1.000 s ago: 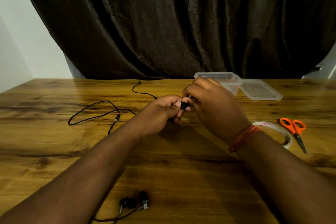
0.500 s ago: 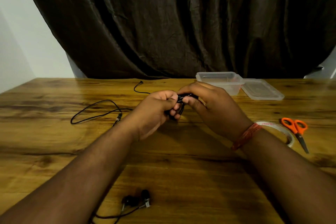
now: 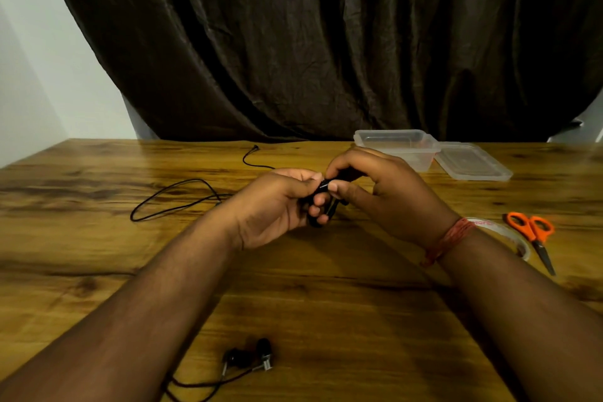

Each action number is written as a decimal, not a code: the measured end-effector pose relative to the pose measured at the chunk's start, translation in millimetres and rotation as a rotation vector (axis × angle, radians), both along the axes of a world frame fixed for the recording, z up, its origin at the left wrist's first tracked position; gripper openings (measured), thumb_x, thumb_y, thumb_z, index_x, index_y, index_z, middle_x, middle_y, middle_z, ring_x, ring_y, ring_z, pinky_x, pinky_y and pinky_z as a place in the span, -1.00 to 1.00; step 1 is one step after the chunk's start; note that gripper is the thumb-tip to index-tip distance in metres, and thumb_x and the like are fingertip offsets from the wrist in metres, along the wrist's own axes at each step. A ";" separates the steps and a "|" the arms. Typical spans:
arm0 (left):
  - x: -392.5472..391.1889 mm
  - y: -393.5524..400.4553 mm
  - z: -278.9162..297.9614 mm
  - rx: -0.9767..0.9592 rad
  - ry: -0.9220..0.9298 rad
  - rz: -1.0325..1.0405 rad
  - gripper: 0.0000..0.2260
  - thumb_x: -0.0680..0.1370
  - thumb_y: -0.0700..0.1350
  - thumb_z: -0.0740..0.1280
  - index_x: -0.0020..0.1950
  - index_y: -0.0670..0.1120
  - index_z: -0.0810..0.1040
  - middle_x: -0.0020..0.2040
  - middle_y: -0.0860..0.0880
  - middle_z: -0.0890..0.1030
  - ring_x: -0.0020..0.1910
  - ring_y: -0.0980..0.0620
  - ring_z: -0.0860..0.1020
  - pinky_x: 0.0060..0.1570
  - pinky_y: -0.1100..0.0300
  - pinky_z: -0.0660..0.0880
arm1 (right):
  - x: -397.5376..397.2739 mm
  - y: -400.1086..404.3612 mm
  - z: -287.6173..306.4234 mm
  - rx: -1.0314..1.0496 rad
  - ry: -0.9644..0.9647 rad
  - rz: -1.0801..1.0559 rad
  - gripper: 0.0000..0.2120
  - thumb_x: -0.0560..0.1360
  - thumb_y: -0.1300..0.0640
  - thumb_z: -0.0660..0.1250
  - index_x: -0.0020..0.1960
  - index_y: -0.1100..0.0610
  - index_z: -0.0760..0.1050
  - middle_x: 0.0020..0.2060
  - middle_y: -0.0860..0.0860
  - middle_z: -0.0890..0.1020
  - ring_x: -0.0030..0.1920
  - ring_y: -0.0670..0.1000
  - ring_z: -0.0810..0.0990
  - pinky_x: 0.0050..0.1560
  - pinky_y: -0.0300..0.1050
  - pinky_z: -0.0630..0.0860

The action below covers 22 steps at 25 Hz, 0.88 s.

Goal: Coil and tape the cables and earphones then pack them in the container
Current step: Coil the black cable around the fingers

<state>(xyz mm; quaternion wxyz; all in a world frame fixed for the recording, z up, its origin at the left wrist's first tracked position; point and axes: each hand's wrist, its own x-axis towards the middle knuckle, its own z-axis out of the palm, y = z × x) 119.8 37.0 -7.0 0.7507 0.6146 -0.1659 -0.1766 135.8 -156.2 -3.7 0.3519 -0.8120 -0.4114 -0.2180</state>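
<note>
Above the middle of the wooden table (image 3: 326, 287), my left hand (image 3: 277, 206) and my right hand (image 3: 388, 192) meet, both gripping a small coil of black cable (image 3: 326, 206). The loose rest of this cable (image 3: 169, 199) trails left in a loop across the table, its plug end near the far edge. Black earphones (image 3: 251, 357) lie at the near edge, between my forearms. A clear plastic container (image 3: 396, 143) stands open at the far right with its lid (image 3: 473, 161) beside it.
A roll of clear tape (image 3: 502, 232) lies by my right wrist, partly hidden by it. Orange-handled scissors (image 3: 533, 235) rest just right of the tape. A dark curtain hangs behind the table.
My hands have turned the coil: the left hand rolled palm-up and the right hand's fingers shifted over the coil. The loose cable loop has been drawn slightly towards my hands.
</note>
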 end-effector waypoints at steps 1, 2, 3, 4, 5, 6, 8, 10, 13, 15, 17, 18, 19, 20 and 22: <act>0.3 -0.1 -0.7 -0.007 -0.004 -0.010 -0.84 0.63 -0.17 0.16 0.01 -0.21 0.49 -0.29 -0.06 0.43 -0.36 0.10 0.40 -0.22 0.20 0.54 | 0.4 -0.5 0.1 -0.001 0.009 0.007 -0.90 0.53 0.18 0.38 0.04 0.11 0.56 -0.08 -0.06 0.61 -0.03 -0.06 0.59 -0.03 -0.04 0.53; 0.7 -0.1 -1.5 0.001 -0.020 -0.017 -0.82 0.62 -0.14 0.17 0.03 -0.22 0.49 -0.29 -0.05 0.42 -0.36 0.10 0.39 -0.22 0.20 0.53 | 0.8 -0.3 0.0 -0.001 0.019 0.017 -0.91 0.53 0.19 0.37 0.04 0.12 0.55 -0.08 -0.05 0.60 -0.04 -0.04 0.58 -0.05 -0.01 0.53; 1.1 -0.5 -2.4 0.026 -0.048 -0.017 -0.81 0.62 -0.13 0.18 0.04 -0.23 0.50 -0.30 -0.04 0.42 -0.35 0.09 0.39 -0.21 0.20 0.52 | 1.2 0.3 -0.2 0.006 0.036 0.034 -0.92 0.54 0.19 0.36 0.04 0.14 0.54 -0.09 -0.03 0.60 -0.05 -0.02 0.58 -0.06 0.02 0.54; 1.2 -1.3 -3.1 0.054 -0.080 -0.011 -0.80 0.63 -0.14 0.16 0.02 -0.23 0.52 -0.31 -0.03 0.43 -0.34 0.08 0.39 -0.20 0.20 0.51 | 1.5 1.0 -0.6 0.027 0.072 0.062 -0.93 0.55 0.20 0.35 0.04 0.15 0.53 -0.10 0.01 0.60 -0.06 0.01 0.58 -0.07 0.05 0.54; 1.0 -2.2 -3.5 0.075 -0.106 0.000 -0.78 0.65 -0.15 0.15 -0.03 -0.22 0.53 -0.32 -0.03 0.44 -0.33 0.06 0.39 -0.20 0.20 0.51 | 1.7 1.8 -1.1 0.061 0.131 0.098 -0.94 0.56 0.22 0.33 0.03 0.18 0.52 -0.11 0.06 0.60 -0.08 0.07 0.59 -0.08 0.10 0.55; 0.5 -3.0 -3.6 0.087 -0.120 0.017 -0.76 0.65 -0.15 0.14 -0.08 -0.21 0.54 -0.33 -0.03 0.45 -0.33 0.04 0.40 -0.21 0.19 0.51 | 1.5 2.9 -1.5 0.103 0.206 0.137 -0.94 0.57 0.24 0.32 0.03 0.21 0.51 -0.12 0.13 0.60 -0.09 0.15 0.59 -0.08 0.16 0.54; -0.8 -4.0 -2.3 0.092 -0.128 0.053 -0.73 0.66 -0.15 0.13 -0.14 -0.19 0.54 -0.36 -0.04 0.48 -0.33 0.02 0.43 -0.23 0.20 0.53 | 1.7 4.2 -2.3 0.171 0.338 0.203 -0.94 0.58 0.28 0.28 0.04 0.25 0.48 -0.13 0.25 0.61 -0.09 0.30 0.59 -0.07 0.25 0.54; -2.2 -5.8 -0.6 0.089 -0.136 0.087 -0.71 0.67 -0.16 0.12 -0.15 -0.19 0.54 -0.34 -0.06 0.50 -0.33 0.03 0.46 -0.22 0.22 0.53 | 1.5 6.1 -2.6 0.225 0.406 0.246 -0.95 0.59 0.30 0.25 0.04 0.28 0.45 -0.17 0.27 0.61 -0.13 0.28 0.62 -0.12 0.17 0.53; -4.3 -12.7 1.2 0.096 -0.169 0.153 -0.72 0.69 -0.15 0.10 -0.11 -0.20 0.52 -0.29 -0.06 0.49 -0.31 0.07 0.48 -0.17 0.21 0.53 | 1.2 9.7 -2.8 0.339 0.469 0.271 -0.97 0.59 0.33 0.24 0.02 0.28 0.44 -0.24 0.16 0.57 -0.22 0.09 0.61 -0.16 -0.04 0.57; -4.7 -14.6 1.8 0.117 -0.192 0.190 -0.74 0.69 -0.14 0.10 -0.06 -0.21 0.51 -0.25 -0.05 0.50 -0.29 0.10 0.48 -0.14 0.21 0.53 | 3.1 11.6 -4.4 0.385 0.451 0.228 -0.95 0.57 0.32 0.27 -0.01 0.21 0.47 -0.24 0.11 0.57 -0.19 0.07 0.60 -0.13 -0.02 0.57; -4.0 -12.5 2.0 0.148 -0.203 0.194 -0.74 0.69 -0.12 0.10 0.00 -0.23 0.51 -0.22 -0.04 0.52 -0.29 0.12 0.49 -0.14 0.22 0.52 | 3.6 13.4 -6.3 0.412 0.464 0.222 -0.95 0.57 0.30 0.28 -0.02 0.18 0.48 -0.22 0.11 0.58 -0.19 0.09 0.62 -0.13 0.02 0.59; -3.6 -11.3 1.6 0.157 -0.202 0.187 -0.73 0.69 -0.11 0.09 0.03 -0.25 0.51 -0.21 -0.04 0.52 -0.29 0.13 0.50 -0.15 0.22 0.51 | 3.1 14.4 -7.2 0.423 0.480 0.232 -0.96 0.58 0.30 0.28 -0.02 0.20 0.48 -0.23 0.11 0.58 -0.21 0.08 0.64 -0.15 0.00 0.59; -3.3 -10.6 1.2 0.157 -0.196 0.183 -0.72 0.69 -0.10 0.09 0.05 -0.26 0.50 -0.21 -0.05 0.52 -0.30 0.14 0.50 -0.16 0.23 0.51 | 2.8 15.1 -7.9 0.436 0.494 0.241 -0.96 0.58 0.31 0.27 -0.02 0.21 0.48 -0.23 0.11 0.58 -0.23 0.06 0.64 -0.16 -0.03 0.59; -2.8 -10.6 0.3 0.151 -0.187 0.185 -0.72 0.69 -0.10 0.09 0.07 -0.26 0.50 -0.21 -0.04 0.52 -0.30 0.15 0.50 -0.17 0.24 0.51 | 2.3 15.7 -8.4 0.443 0.504 0.241 -0.97 0.57 0.32 0.28 -0.02 0.23 0.48 -0.24 0.10 0.59 -0.24 0.03 0.65 -0.16 -0.07 0.59; -1.8 -11.9 -0.8 0.143 -0.180 0.199 -0.71 0.70 -0.08 0.09 0.02 -0.23 0.51 -0.23 -0.02 0.51 -0.29 0.15 0.48 -0.17 0.24 0.51 | 1.3 15.7 -7.8 0.446 0.499 0.223 -0.94 0.55 0.35 0.29 0.00 0.24 0.49 -0.25 0.05 0.60 -0.23 -0.06 0.65 -0.15 -0.18 0.59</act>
